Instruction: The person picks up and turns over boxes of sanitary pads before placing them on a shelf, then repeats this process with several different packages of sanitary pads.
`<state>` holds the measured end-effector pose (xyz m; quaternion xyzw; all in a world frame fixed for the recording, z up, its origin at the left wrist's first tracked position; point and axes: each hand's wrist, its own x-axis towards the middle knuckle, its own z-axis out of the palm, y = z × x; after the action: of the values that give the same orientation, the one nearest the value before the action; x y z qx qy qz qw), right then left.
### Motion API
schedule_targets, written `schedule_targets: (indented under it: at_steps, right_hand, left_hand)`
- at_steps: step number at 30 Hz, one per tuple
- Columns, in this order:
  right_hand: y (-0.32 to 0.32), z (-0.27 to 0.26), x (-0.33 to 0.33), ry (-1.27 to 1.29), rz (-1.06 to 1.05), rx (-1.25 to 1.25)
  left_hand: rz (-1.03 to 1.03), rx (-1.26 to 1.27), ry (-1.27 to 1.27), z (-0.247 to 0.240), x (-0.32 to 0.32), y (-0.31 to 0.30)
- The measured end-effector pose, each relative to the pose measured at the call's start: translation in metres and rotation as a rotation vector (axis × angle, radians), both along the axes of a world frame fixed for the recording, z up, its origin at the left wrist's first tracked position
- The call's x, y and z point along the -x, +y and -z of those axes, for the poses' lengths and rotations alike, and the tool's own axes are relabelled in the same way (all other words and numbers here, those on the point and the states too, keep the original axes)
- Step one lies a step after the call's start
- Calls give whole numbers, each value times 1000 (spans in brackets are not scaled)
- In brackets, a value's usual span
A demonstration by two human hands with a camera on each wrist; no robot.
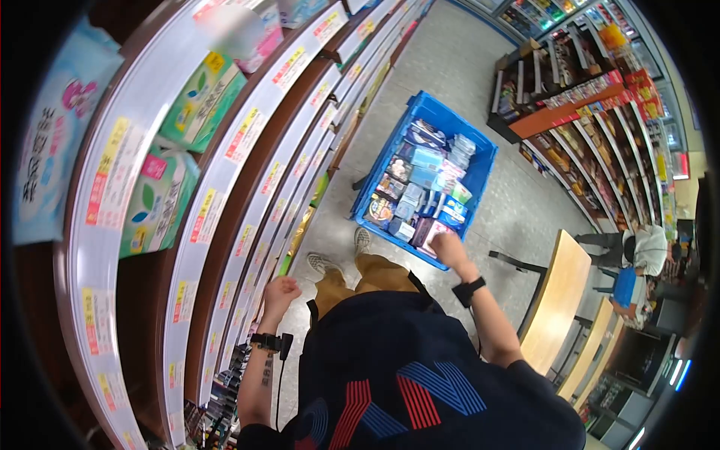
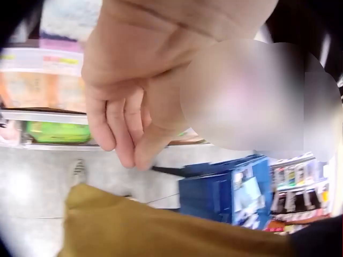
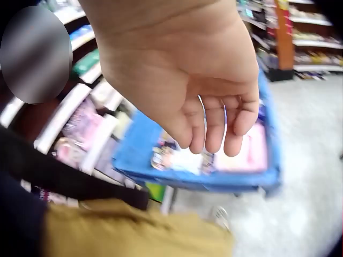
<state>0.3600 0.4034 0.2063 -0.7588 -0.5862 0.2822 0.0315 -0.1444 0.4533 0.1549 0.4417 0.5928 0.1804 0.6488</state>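
A blue basket (image 1: 486, 161) full of packaged goods stands on the floor in the head view. My right hand (image 1: 450, 251) is over its near edge; in the right wrist view that hand (image 3: 187, 80) hangs above the basket (image 3: 134, 150), fingers loosely bent, holding nothing. A pink pack (image 3: 252, 152) lies in the basket beyond the fingertips. My left hand (image 1: 280, 296) is beside the shelf fronts. The left wrist view shows the same hand (image 2: 144, 85) with its fingers loosely bent and nothing in them, and the basket (image 2: 206, 195) further off.
Shelves with price strips (image 1: 247, 135) run along the left, holding green packs (image 1: 161, 199). A wooden table (image 1: 562, 292) stands at the right, with another person (image 1: 649, 251) beyond it. Snack shelves (image 1: 600, 150) are at the back right.
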Motion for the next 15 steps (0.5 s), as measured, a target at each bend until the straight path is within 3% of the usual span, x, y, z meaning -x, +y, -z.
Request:
schedule_targets:
  at_steps: [2,3,4,5,6,8,11,15]
  right_hand:
    - [-90,52,-26,-66,94,170]
    - [-151,111,-54,-72,91,237]
    - [-180,109,-57,89,168,386]
    - [-192,87,-45,346,678,499]
    - [-208,85,-44,349,682,504]
    - [-231,85,-54,491,933,652]
    - [-226,112,-87,581,968,696]
    - [-134,148,-149,726,677,527]
  left_hand:
    - [150,20,180,53,18,-20]
    - [267,13,312,62,22,-28]
    - [192,153,264,74,29,-39]
    - [116,295,218,89,36,-53]
    - [120,299,222,104,43,-70]
    - [35,346,293,121,48,-92]
    - [-64,410,337,106,25,-105]
    - [-180,401,356,103,1,-126]
